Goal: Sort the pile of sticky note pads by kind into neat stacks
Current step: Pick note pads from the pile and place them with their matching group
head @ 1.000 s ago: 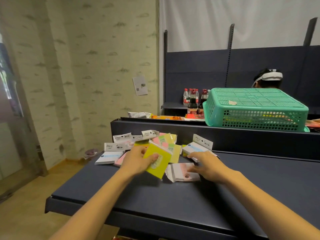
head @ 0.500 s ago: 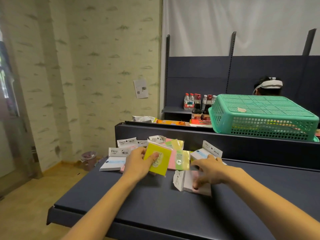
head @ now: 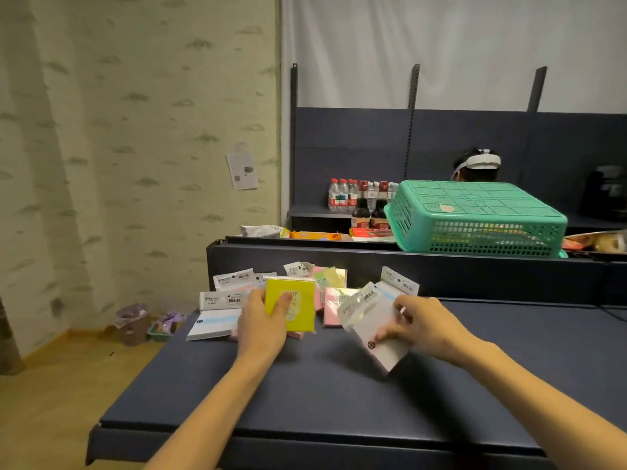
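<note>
A pile of wrapped sticky note pads lies at the far left of the dark blue table (head: pixel 339 395). My left hand (head: pixel 261 325) grips a bright yellow pad (head: pixel 297 301), thumb on its face, held upright over the pile. My right hand (head: pixel 424 325) holds a white-and-pink wrapped pad (head: pixel 369 325), tilted and lifted off the table. Behind lie a pink pad (head: pixel 332 308), a pale green pad (head: pixel 327 278), a light blue pad (head: pixel 217 322) at the left and white header cards (head: pixel 220 300). Another blue-white pack (head: pixel 400 283) leans against the back ledge.
A raised dark ledge (head: pixel 441 269) runs behind the pile, with an upturned green basket (head: pixel 475 218) on it. Bottles (head: pixel 353 195) stand on a shelf beyond; a person's head shows behind the basket. The table's left edge drops to a wooden floor with a small bin (head: pixel 132 322).
My right hand has picked the white-and-pink pad up from the table and tilted it. My left hand has turned the yellow pad more upright.
</note>
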A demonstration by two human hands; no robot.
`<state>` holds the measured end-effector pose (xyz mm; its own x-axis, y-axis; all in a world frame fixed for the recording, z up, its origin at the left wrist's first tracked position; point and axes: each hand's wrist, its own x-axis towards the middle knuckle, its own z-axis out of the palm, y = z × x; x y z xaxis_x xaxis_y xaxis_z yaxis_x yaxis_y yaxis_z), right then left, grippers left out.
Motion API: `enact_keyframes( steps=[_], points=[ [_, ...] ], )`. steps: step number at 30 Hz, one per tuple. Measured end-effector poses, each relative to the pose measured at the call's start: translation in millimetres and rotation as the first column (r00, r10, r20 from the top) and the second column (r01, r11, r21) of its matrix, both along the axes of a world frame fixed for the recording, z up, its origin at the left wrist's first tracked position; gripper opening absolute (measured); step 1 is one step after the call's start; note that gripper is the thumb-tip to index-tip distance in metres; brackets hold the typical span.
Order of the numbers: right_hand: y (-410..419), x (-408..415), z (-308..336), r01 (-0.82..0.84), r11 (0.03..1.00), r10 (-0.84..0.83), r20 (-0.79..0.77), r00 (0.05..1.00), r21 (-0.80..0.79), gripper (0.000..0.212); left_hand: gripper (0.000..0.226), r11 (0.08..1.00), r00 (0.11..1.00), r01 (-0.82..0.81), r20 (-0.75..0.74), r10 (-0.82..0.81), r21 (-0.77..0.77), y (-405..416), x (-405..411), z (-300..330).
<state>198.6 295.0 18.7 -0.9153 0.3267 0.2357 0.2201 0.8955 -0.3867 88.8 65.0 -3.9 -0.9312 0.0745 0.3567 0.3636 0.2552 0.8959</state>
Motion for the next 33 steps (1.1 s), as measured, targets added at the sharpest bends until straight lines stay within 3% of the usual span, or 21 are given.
enact_keyframes(
  steps=[2,6,9,15,21,33],
  points=[
    [-1.7,12.2,-6.0,0.041,0.993,-0.052,-0.091,0.995,-0.114,0.053,0.017,0.998,0.999,0.043,0.014,-0.044,0.04,5.9,4.2,-0.1],
    [-3.8,42.2,-12.6,0.091,0.95,-0.156,-0.203,0.967,-0.3,0.021,0.023,0.99,0.992,0.117,0.04,-0.121,0.075,25.3,14.9,-8.9],
    [1.1,65.8,-17.7,0.172,0.917,-0.26,-0.215,0.941,-0.359,0.023,0.029,0.985,0.987,0.148,0.057,-0.154,0.094,42.7,34.1,-15.4],
    [27.6,115.8,-20.6,0.243,0.908,-0.325,-0.207,0.923,-0.341,0.024,0.041,0.977,0.979,0.204,0.012,-0.206,0.065,79.7,87.3,-14.9],
    [79.9,172.9,-25.0,0.262,0.911,-0.338,-0.213,0.917,-0.319,0.029,0.018,0.969,0.969,0.24,0.042,-0.243,0.061,133.0,145.5,-14.4],
    [219.5,308.2,-33.2,0.348,0.88,-0.439,-0.277,0.855,-0.323,0.02,0.033,0.949,0.953,0.302,0.056,-0.298,-0.094,271.5,284.7,-9.8]
  ],
)
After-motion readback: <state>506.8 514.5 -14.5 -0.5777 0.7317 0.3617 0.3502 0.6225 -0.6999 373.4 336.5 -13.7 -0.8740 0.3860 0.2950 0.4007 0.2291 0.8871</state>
